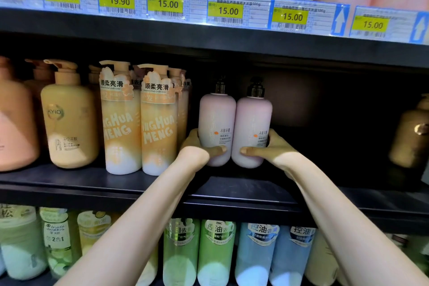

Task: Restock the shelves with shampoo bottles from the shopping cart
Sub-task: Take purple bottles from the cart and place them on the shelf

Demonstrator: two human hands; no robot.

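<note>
Two pale pink shampoo bottles with black pump tops stand upright side by side on the middle black shelf (130, 183). My left hand (199, 148) grips the lower part of the left pink bottle (217, 114), thumb across its front. My right hand (269, 148) grips the right pink bottle (254, 118) the same way. The two bottles touch each other. The shopping cart is out of view.
Orange pump bottles (160, 123) and a yellow bottle (69, 118) fill the shelf to the left. A dark gap lies to the right, ending at a gold bottle (411, 137). Price tags (228, 10) line the upper shelf edge. Green and blue bottles (216, 253) stand below.
</note>
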